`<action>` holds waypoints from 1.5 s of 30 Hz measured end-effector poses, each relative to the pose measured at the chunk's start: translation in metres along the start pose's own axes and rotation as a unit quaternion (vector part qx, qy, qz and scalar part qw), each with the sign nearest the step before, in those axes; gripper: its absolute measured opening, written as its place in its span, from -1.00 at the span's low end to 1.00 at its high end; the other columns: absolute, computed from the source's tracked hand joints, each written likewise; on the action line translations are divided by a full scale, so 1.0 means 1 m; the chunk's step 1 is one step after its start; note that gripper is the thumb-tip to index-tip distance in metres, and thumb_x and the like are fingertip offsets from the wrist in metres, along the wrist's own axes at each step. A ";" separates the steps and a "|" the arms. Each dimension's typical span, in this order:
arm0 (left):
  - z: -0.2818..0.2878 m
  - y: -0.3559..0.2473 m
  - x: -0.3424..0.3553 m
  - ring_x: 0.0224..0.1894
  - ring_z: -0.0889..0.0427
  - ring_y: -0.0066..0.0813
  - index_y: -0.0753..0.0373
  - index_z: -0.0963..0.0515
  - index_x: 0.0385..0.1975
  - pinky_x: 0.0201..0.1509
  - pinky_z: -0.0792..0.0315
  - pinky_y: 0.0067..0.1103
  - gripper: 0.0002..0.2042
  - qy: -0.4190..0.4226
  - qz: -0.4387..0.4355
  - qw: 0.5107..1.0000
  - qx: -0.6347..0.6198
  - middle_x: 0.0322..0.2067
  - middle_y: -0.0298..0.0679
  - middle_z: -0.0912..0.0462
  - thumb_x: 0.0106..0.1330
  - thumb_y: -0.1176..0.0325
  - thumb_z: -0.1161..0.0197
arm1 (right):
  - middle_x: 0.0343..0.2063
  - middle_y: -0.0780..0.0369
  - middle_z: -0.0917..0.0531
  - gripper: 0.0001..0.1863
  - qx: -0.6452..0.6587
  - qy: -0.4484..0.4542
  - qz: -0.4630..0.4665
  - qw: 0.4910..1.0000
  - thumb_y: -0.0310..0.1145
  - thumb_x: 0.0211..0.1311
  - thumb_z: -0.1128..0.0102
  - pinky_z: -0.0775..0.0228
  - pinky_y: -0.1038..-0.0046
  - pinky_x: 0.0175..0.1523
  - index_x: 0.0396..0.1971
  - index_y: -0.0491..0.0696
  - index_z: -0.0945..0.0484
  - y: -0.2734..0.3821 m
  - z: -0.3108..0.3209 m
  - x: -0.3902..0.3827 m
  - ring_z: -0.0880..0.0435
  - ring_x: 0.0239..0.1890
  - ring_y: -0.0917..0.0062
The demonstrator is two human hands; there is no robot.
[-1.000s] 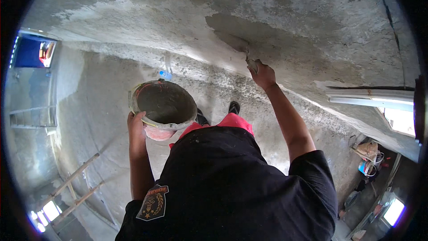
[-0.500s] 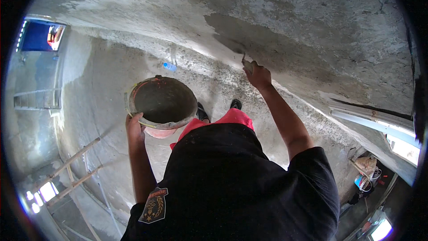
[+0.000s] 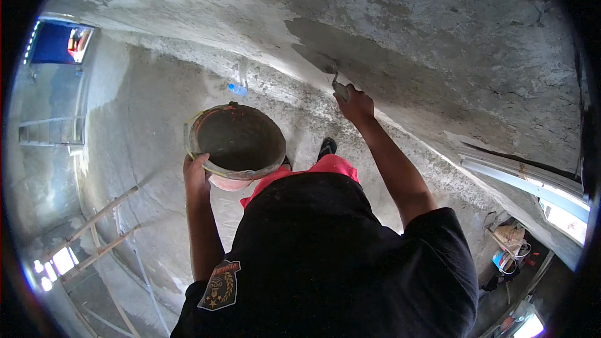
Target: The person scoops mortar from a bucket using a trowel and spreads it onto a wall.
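Observation:
My left hand (image 3: 197,172) is closed on the near left rim of a round bucket (image 3: 241,141), which is tipped toward me and shows grey mortar inside. My right hand (image 3: 357,105) grips the handle of a trowel (image 3: 340,87) against the grey plastered wall (image 3: 407,44). The blade is thin and mostly seen edge-on, at the lower end of a darker, damp-looking patch (image 3: 313,37). My fingers wrap round the handle, hiding part of it.
A blue-capped plastic bottle (image 3: 237,89) lies on the floor near the wall's foot. Wooden poles (image 3: 100,213) stand at the left. A window frame (image 3: 532,181) is at the right, with a paint bucket (image 3: 504,261) and a sack (image 3: 510,236) below it.
The trowel and my right hand have shifted slightly left along the wall. The bucket in my left hand has moved a little to the right.

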State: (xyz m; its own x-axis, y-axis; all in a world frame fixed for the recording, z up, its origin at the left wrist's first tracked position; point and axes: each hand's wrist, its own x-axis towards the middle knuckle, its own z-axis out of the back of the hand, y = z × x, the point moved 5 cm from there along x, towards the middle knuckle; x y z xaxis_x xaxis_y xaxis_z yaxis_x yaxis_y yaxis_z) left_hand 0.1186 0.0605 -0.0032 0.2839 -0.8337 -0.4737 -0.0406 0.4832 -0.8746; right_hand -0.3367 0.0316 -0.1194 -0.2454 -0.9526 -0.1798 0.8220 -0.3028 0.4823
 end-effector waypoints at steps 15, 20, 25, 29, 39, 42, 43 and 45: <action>0.001 0.005 -0.001 -0.18 -0.61 -0.30 0.40 -0.41 -0.03 -0.08 -0.50 -0.46 -0.62 0.004 0.003 1.000 -0.014 -0.19 -0.14 -0.58 0.10 0.59 -0.14 | -0.36 0.00 -0.66 -0.46 -0.014 0.010 -0.010 1.000 0.14 0.21 -0.02 -0.48 0.11 -0.14 -0.09 -0.05 -0.43 -0.001 -0.007 0.008 -0.66 -0.25 0.09; 0.001 0.004 -0.004 -0.19 -0.62 -0.27 0.40 -0.40 -0.02 -0.09 -0.52 -0.45 -0.62 0.001 0.002 1.000 -0.026 -0.18 -0.12 -0.57 0.10 0.59 -0.13 | -0.38 0.00 -0.66 -0.49 0.014 0.034 -0.034 0.999 0.13 0.19 -0.06 -0.48 0.11 -0.14 -0.21 -0.06 -0.49 -0.008 -0.031 -0.014 -0.65 -0.26 0.08; -0.010 -0.009 -0.015 -0.18 -0.62 -0.27 0.40 -0.39 -0.02 -0.09 -0.52 -0.44 -0.61 -0.005 0.003 1.000 -0.030 -0.18 -0.11 -0.57 0.09 0.59 -0.14 | -0.41 0.00 -0.66 -0.54 0.090 -0.041 -0.028 0.995 0.07 0.16 -0.14 -0.46 0.08 -0.19 -0.14 0.00 -0.48 -0.024 -0.001 -0.046 -0.65 -0.29 0.06; -0.007 0.000 -0.007 -0.17 -0.62 -0.26 0.41 -0.39 -0.01 -0.06 -0.51 -0.44 -0.61 -0.011 0.014 1.000 -0.006 -0.17 -0.10 -0.57 0.09 0.59 -0.14 | -0.41 -0.01 -0.66 -0.55 0.016 -0.017 -0.075 0.997 0.07 0.15 -0.17 -0.47 0.09 -0.21 -0.18 0.00 -0.50 -0.058 -0.005 -0.046 -0.65 -0.29 0.05; -0.014 0.002 0.002 -0.21 -0.61 -0.31 0.38 -0.41 -0.03 -0.15 -0.51 -0.48 -0.62 0.013 0.009 1.000 0.005 -0.21 -0.14 -0.58 0.09 0.55 -0.15 | -0.48 0.01 -0.66 -0.56 0.019 -0.071 -0.052 0.996 0.09 0.15 -0.16 -0.48 0.12 -0.29 -0.24 -0.01 -0.52 -0.043 0.015 -0.055 -0.65 -0.37 0.06; -0.018 -0.002 0.008 -0.28 -0.61 -0.39 0.34 -0.44 -0.05 -0.31 -0.49 -0.55 -0.63 0.025 0.006 0.998 0.064 -0.26 -0.19 -0.60 0.08 0.50 -0.18 | -0.48 0.05 -0.67 -0.57 -0.035 -0.013 -0.035 0.999 0.08 0.15 -0.17 -0.48 0.15 -0.27 -0.31 -0.03 -0.54 -0.044 0.009 -0.056 -0.66 -0.36 0.08; -0.021 -0.005 0.010 -0.32 -0.60 -0.43 0.31 -0.46 -0.09 -0.37 -0.46 -0.58 -0.66 0.028 -0.012 0.998 0.057 -0.29 -0.22 -0.60 0.07 0.48 -0.20 | -0.48 0.05 -0.67 -0.57 -0.006 0.003 -0.031 0.999 0.07 0.17 -0.17 -0.47 0.17 -0.24 -0.35 -0.05 -0.56 -0.044 0.010 -0.061 -0.65 -0.32 0.09; -0.021 -0.011 0.020 -0.36 -0.60 -0.48 0.29 -0.48 -0.13 -0.43 -0.43 -0.62 -0.68 0.024 -0.031 0.998 0.047 -0.33 -0.25 -0.61 0.07 0.46 -0.21 | -0.49 0.05 -0.66 -0.58 0.021 -0.009 -0.035 0.999 0.05 0.18 -0.15 -0.46 0.17 -0.23 -0.34 -0.06 -0.56 -0.041 0.008 -0.073 -0.64 -0.31 0.08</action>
State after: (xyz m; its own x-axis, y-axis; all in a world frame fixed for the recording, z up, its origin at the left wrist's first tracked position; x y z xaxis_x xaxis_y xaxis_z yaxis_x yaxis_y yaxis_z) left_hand 0.1045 0.0330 -0.0053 0.2372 -0.8731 -0.4260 0.0656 0.4519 -0.8897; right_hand -0.3565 0.1134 -0.1187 -0.3110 -0.9292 -0.1998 0.7800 -0.3697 0.5050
